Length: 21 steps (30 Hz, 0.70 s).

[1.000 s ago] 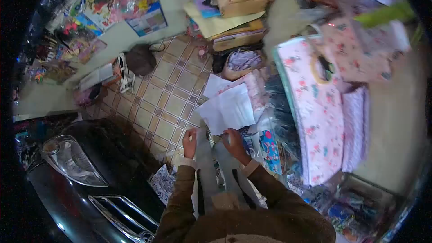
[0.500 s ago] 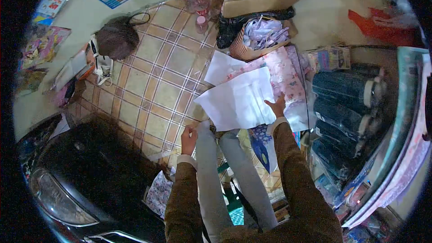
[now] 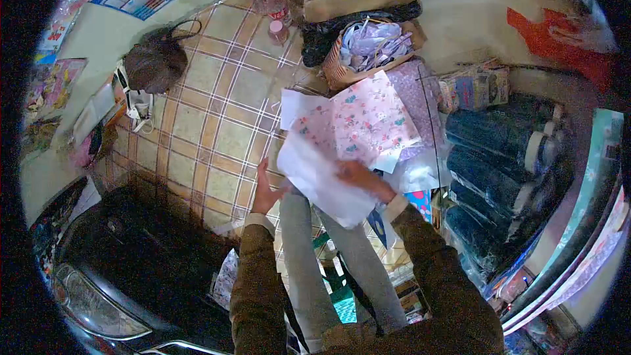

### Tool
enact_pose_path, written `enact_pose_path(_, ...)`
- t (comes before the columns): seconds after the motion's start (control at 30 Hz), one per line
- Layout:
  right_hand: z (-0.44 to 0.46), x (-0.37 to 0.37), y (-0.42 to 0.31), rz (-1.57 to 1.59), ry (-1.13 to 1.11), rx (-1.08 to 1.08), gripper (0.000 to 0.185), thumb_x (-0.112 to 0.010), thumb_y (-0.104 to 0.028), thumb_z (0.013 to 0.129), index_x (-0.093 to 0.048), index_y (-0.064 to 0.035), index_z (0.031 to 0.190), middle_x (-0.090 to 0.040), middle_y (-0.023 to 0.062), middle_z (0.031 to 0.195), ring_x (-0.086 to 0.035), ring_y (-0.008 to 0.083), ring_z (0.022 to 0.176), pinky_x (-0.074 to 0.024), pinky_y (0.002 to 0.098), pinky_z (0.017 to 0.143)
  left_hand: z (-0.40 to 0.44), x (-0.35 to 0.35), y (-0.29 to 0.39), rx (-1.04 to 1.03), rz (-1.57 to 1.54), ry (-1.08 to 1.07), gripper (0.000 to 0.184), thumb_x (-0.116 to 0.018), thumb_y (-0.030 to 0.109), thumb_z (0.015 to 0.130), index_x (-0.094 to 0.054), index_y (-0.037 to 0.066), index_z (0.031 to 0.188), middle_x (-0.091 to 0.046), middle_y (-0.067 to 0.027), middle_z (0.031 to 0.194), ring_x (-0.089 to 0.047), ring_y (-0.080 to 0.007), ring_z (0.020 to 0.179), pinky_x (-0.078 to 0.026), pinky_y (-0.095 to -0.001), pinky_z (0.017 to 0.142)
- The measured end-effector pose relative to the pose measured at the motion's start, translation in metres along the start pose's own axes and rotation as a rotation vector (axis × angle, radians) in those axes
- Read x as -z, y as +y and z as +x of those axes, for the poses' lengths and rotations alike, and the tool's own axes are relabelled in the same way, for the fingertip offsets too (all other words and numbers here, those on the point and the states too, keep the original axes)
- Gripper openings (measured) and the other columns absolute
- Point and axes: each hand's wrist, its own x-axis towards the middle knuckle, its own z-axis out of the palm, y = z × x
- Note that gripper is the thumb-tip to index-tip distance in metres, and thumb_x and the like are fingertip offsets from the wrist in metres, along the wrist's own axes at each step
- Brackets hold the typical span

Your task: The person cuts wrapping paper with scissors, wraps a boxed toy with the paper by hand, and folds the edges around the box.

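Observation:
A sheet of white paper [image 3: 312,171] lies bent over my knees, its outline blurred by motion. My right hand [image 3: 365,181] is at the sheet's upper right edge, fingers closed on it, though motion smears their tips. My left hand [image 3: 267,189] hovers by the sheet's lower left side, thumb and fingers apart, holding nothing. Just beyond is pink floral paper [image 3: 374,118] with blue and red flowers. Part of another white sheet [image 3: 296,105] shows at its left.
A striped bag [image 3: 338,66] full of paper strips stands beyond the floral paper. Dark plastic-wrapped bundles [image 3: 493,158] are stacked on the right. A black motorbike [image 3: 138,243] stands at left. A bottle with a pink cap [image 3: 277,29] and a dark bag [image 3: 156,62] are on the tiled floor.
My right hand has moved left and inward, with the white sheet shifting toward my lap and bending. More floral paper is uncovered. My left hand has risen slightly and opened.

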Motion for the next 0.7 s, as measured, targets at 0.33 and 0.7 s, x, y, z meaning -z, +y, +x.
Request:
enact_pose_path(0.33,0.033,0.130,0.181,-0.740,0.750,-0.231,0.049,-0.073,-0.025,0.069,-0.057,0.0005,0.107,-0.059,0.0226,0.108,-0.052,0.0381,0.107,-0.0415,0.0469,0.090,-0.039,-0.015,-0.067,0.159,0.108,0.152,0.073,-0.068,0.004,0.075,-0.026,-0.001,0.136,-0.037,-0.0221,0.134,-0.039,-0.0352,0.124,-0.031,-0.0398,0.104)
enact_pose_path(0.7,0.036,-0.086,-0.011,-0.117,0.433,-0.093,0.047,-0.056,-0.018,0.085,-0.039,-0.0043,0.127,-0.061,0.0212,0.093,-0.060,0.0388,0.082,-0.0474,0.0444,0.069,-0.026,-0.044,0.053,0.533,-0.601,0.132,0.058,-0.063,0.023,0.086,-0.036,0.000,0.132,-0.050,-0.0099,0.120,-0.048,-0.0205,0.111,-0.038,-0.0325,0.095)
